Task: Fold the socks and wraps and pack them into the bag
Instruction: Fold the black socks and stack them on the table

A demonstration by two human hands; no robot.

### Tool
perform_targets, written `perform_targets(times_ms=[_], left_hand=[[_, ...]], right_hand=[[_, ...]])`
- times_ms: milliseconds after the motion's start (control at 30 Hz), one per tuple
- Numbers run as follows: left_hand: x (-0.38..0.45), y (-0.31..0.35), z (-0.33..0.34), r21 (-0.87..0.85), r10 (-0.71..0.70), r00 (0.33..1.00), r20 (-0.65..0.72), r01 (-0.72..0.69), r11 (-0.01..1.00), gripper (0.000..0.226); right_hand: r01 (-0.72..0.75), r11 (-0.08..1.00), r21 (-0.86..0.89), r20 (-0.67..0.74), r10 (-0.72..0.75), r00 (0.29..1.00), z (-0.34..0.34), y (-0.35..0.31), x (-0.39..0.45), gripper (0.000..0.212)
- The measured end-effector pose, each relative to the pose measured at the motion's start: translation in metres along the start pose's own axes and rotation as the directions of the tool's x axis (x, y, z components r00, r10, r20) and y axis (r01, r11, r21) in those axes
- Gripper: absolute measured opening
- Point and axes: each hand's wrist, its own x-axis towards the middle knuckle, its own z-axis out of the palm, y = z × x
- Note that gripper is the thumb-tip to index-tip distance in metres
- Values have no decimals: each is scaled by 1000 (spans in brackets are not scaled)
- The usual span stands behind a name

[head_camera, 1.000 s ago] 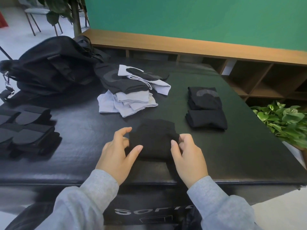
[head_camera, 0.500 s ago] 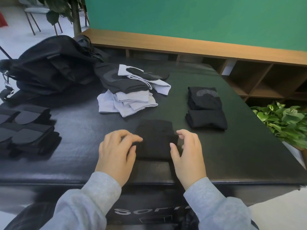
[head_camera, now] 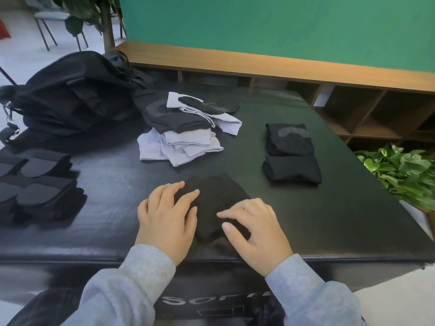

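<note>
A folded black sock [head_camera: 217,201] lies near the front edge of the black table [head_camera: 113,184]. My left hand [head_camera: 168,215] rests flat on its left side, fingers straight. My right hand [head_camera: 256,227] touches its right side with loosely bent fingers, thumb at the near edge. Behind it sits a loose pile of white and black socks [head_camera: 186,130]. Two folded black socks [head_camera: 290,152] lie at the right. Folded black wraps [head_camera: 35,184] are stacked at the left. The black bag [head_camera: 70,95] stands at the back left.
A green potted plant [head_camera: 404,170] stands off the table's right edge. A wooden shelf unit [head_camera: 353,109] runs along the green wall behind. A chair and a plant trunk stand at the far left.
Both hands have moved inward onto the black sock; the left now lies flat over its left part and the sock has turned slightly.
</note>
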Motion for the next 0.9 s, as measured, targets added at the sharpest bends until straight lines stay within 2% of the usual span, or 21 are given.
perform_targets(times_ms=[100,167,233,333,633,800,900], left_hand=[[-6,-5,-3,-152,187,979,-77,-197,968,24],[-9,-6,-6,-147,321,947,-19,-320,936,29],[-9,-6,-6,-97,376,924,70,-369,925,44],[-7,-5,-5,-91,343,933,110,-334,938,50],[-5,-10,-2,-243,267,963,29,-253,937,33],[-6,-10,-2,-271,302,953,14,-287,919,51],[-7,-9,-4,-263,299,953,42,-278,924,51]], right_hand=[[-70,997,-29,-91,67,994,3,2,1,29],[-133,988,-77,-84,127,988,4,1,3,31],[-151,984,-100,-17,150,989,3,0,4,32],[-101,993,-56,38,103,994,0,-2,3,38],[-24,999,-25,24,24,999,1,-2,0,33],[-14,994,-109,56,20,998,4,0,0,30],[-15,994,-110,53,21,998,5,1,1,29]])
